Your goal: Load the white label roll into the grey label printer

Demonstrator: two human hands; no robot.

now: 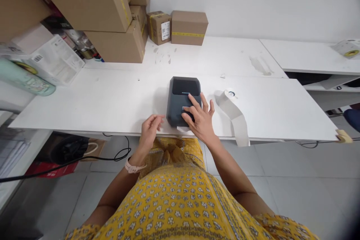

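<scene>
A dark grey label printer (176, 107) with a glossy black panel stands near the front edge of the white table. My right hand (200, 117) rests over its right side, fingers spread and touching the top. Just left of the printer, my left hand (150, 129) is at the table edge with its fingers curled together; anything between them is too small to make out. A bit of white paper (183, 129) sticks out at the printer's front. To the right lies a roll of white labels (228, 99), its unrolled strip hanging over the front edge.
Cardboard boxes (112, 47) are stacked at the back left, with two smaller ones, including a taped box (189, 28), by the wall. A green bottle (42, 84) and a white carton (57, 58) are at the far left. Another label roll (348, 48) sits far right.
</scene>
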